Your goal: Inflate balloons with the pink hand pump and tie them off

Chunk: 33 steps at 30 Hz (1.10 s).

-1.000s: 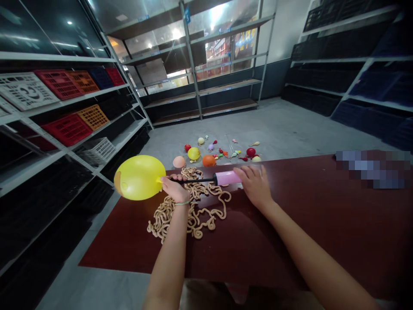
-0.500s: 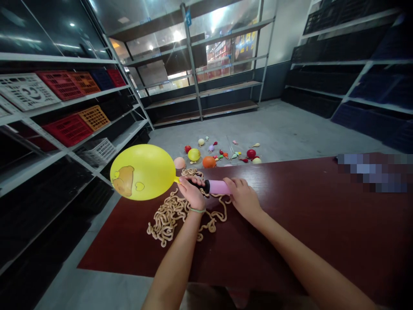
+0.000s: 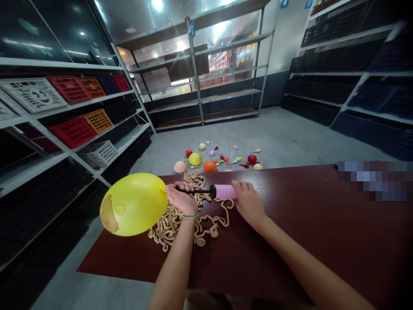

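A pink balloon pump [image 3: 225, 191] with a black rod lies level between my two hands. My right hand [image 3: 249, 202] is closed around its pink barrel. Wrapped round the black handle end is my left hand [image 3: 183, 199], and its fingers also pinch at the neck of a large yellow balloon [image 3: 134, 204]. The balloon is inflated, carries a printed brown figure and a heart, and hangs off to the left. How its neck sits on the pump is hidden by the fingers. Beneath the left hand a heap of long tan twisted cord-like strands [image 3: 164, 230] covers part of the table.
The dark red table [image 3: 290, 228] spans the front. Beyond its far edge, several small balloons, among them an orange one [image 3: 210, 166] and a yellow one [image 3: 195, 159], lie on the grey floor. Shelves with plastic crates [image 3: 72, 131] stand at left; a blurred patch [image 3: 371, 178] covers something at right.
My left hand has moved left, drawing the pump's black rod out of the barrel. The yellow balloon has shifted down and left and turned; my right hand keeps its hold on the barrel.
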Each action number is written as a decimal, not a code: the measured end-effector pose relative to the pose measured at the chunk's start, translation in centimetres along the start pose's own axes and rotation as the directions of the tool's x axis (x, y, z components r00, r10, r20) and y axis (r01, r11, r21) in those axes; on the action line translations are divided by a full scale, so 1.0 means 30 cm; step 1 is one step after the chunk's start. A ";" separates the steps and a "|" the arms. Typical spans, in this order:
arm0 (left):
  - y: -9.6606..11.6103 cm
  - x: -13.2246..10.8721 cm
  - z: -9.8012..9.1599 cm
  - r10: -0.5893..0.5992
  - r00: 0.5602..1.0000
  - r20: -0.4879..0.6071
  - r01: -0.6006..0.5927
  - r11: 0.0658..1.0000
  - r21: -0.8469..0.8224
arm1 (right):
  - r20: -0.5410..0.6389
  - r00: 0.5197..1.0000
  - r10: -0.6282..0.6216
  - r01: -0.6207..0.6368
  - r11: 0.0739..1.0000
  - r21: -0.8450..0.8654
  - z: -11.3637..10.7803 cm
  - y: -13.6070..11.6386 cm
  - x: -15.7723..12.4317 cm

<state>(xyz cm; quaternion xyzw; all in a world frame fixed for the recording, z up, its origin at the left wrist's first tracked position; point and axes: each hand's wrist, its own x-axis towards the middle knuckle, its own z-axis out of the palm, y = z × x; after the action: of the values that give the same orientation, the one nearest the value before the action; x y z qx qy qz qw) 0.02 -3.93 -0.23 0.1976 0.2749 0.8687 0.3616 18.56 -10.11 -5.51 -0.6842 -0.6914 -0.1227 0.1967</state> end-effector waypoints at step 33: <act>-0.063 0.000 -0.028 -0.090 0.991 0.101 0.075 0.986 0.146 | -0.026 0.976 -0.218 0.219 0.975 0.032 0.014 0.058 0.018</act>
<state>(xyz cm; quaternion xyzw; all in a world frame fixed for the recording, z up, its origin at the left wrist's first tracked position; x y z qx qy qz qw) 0.53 -3.10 -2.05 0.2576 0.3239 0.8193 0.3967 20.26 -9.38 -5.83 -0.5990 -0.7623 -0.1391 0.2017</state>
